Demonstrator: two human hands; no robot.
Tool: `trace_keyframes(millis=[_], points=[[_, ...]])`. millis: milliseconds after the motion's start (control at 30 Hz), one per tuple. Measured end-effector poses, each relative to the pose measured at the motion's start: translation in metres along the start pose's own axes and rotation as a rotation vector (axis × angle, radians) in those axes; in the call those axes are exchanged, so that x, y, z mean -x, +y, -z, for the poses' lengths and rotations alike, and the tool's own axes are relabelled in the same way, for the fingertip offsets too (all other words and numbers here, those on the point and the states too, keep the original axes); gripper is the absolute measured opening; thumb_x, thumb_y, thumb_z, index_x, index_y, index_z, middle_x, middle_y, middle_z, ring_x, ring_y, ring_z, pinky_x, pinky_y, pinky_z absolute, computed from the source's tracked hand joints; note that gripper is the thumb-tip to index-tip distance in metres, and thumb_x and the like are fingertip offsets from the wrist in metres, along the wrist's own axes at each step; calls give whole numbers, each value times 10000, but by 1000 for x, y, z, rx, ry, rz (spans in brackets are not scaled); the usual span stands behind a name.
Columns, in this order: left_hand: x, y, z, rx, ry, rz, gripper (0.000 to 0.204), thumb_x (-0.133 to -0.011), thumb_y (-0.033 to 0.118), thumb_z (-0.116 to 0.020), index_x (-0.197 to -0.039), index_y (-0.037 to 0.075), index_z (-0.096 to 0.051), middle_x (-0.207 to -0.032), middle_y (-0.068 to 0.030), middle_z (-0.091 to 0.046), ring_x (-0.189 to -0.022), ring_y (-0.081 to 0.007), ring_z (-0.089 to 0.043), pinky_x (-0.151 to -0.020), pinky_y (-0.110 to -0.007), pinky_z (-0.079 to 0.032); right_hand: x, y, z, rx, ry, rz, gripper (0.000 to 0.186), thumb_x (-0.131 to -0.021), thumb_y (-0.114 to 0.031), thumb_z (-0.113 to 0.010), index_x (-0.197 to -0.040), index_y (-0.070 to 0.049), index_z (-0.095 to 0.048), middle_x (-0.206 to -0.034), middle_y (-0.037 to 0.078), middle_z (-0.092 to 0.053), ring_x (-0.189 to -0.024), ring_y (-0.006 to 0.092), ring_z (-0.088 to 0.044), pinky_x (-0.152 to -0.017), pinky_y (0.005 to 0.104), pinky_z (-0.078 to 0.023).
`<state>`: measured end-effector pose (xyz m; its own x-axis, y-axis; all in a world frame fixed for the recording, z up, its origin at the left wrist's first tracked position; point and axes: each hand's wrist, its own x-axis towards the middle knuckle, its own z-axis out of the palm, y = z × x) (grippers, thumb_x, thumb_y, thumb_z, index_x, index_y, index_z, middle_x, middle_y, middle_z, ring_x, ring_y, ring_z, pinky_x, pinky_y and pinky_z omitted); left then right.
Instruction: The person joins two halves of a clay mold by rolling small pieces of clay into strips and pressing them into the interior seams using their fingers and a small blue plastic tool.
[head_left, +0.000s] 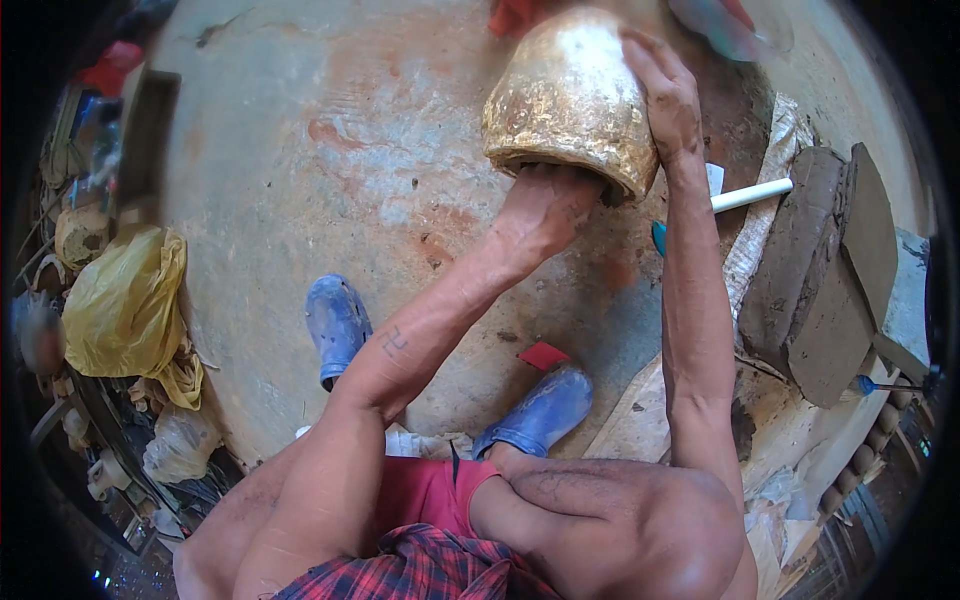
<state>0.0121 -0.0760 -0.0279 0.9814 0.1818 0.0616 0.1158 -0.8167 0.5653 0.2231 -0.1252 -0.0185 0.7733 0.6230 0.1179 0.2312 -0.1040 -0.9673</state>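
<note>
A hollow, dome-shaped pot (575, 100) with a worn white-and-gold, crusty surface is held up at the top of the view, its open rim tilted down toward me. My left hand (558, 195) reaches up inside it through the opening; its fingers are hidden there. Against the pot's right side lies my right hand (668, 100), fingers curved over the outer wall and pressed to it. Between them, my two hands hold the pot over the floor.
Right of my right arm lie a white stick (752, 194) and thick grey-brown clay slabs (800, 260). My blue clogs (340, 320) stand on the stained concrete floor (260, 180), near a red scrap (544, 355). A yellow plastic bag (125, 305) sits at left.
</note>
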Motion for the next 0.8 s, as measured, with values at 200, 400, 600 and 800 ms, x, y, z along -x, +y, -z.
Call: trace_keyframes(millis=[200, 400, 600, 800], points=[[-34, -30, -47, 10, 368, 77, 473, -929, 141, -656, -1397, 77, -624, -1408, -204, -628, -1316, -373, -585, -1114, -496, -465, 4, -15, -14, -10, -79, -69, 471, -1027, -296, -648, -1375, 22, -655, -1308, 114, -692, -1190, 177, -630, -1031, 287, -480], [-58, -40, -44, 283, 503, -24, 577, -943, 184, -698, -1488, 81, -541, -1503, -167, -564, -1463, -314, -456, -1231, -470, -338, 4, -9, -3, -51, -86, -22, 459, -1028, -290, -646, -1371, 16, -660, -1292, 108, -699, -1184, 179, -629, -1038, 287, -472], [-24, -32, -32, 29, 254, -68, 546, -869, 265, -748, -1381, 108, -640, -1376, -185, -647, -1322, -402, -564, -1149, -531, -409, 3, -6, -2, 82, -27, -22, 449, -1022, -287, -648, -1353, 14, -672, -1283, 98, -702, -1176, 176, -630, -1035, 290, -473], [5, -6, -17, 30, 85, -12, 419, -806, 60, -685, -1223, 93, -696, -1161, -189, -716, -1114, -394, -668, -968, -518, -525, 3, -6, -2, -27, 18, -13, 391, -986, -320, -707, -1264, -49, -753, -1258, 127, -704, -1120, 222, -721, -966, 312, -530]])
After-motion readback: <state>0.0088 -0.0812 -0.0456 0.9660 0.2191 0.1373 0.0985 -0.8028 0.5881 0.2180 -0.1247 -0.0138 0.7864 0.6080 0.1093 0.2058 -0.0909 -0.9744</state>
